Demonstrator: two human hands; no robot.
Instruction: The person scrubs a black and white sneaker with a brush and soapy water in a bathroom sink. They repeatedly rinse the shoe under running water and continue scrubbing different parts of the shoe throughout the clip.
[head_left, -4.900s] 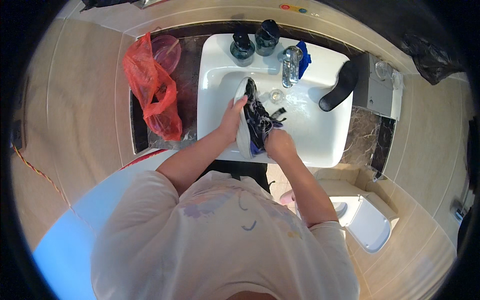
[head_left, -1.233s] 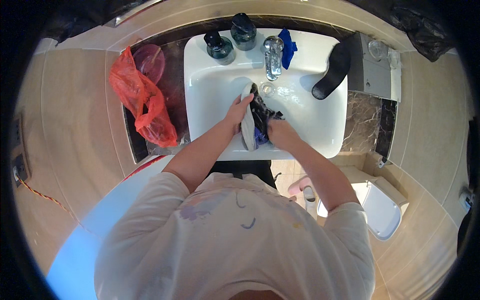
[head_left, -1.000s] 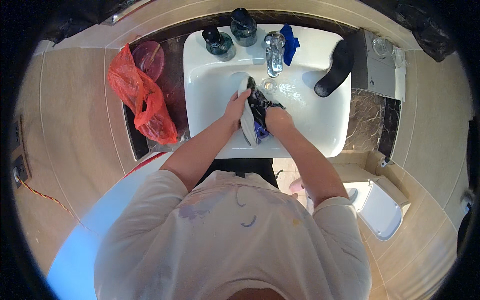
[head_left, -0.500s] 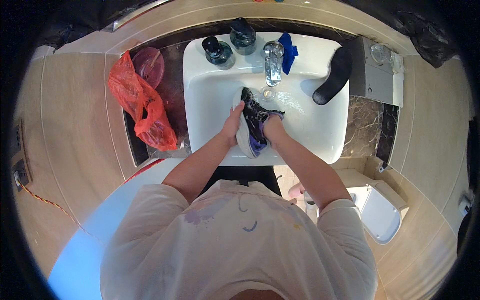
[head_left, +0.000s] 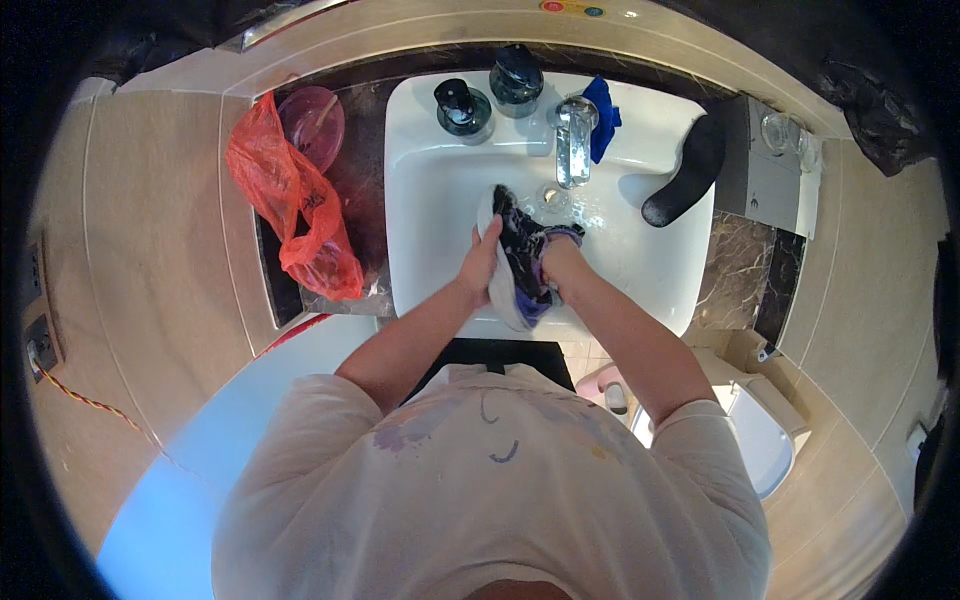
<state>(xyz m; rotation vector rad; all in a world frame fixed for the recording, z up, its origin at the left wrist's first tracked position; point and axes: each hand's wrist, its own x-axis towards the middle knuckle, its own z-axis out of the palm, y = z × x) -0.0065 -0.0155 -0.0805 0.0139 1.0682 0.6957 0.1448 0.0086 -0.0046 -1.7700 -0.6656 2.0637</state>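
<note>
A wet black sneaker (head_left: 520, 235) with purple lining and a white sole lies over the basin, toe pointing away from me, with white suds on its upper. My left hand (head_left: 482, 264) is closed round the sole side, thumb toward the upper. At the shoe's opening, my right hand (head_left: 564, 264) grips the collar; its fingers are mostly hidden in the shoe. Just beyond the toe is the drain (head_left: 551, 198), below a chrome faucet (head_left: 575, 145). A black insole (head_left: 692, 170) with some suds at its near end rests against the basin's right side.
Two dark pump bottles (head_left: 462, 108) stand on the back rim of the white sink (head_left: 400, 220). A blue cloth-like item (head_left: 604, 122) lies beside the faucet. On the left counter are a red plastic bag (head_left: 290, 200) and a pink bowl (head_left: 318, 125). A grey box (head_left: 760, 165) sits right.
The whole view has shifted slightly, so the sink appears farther right and lower. Both hands keep their hold on the sneaker, whose white sole shows a little less beside the left hand.
</note>
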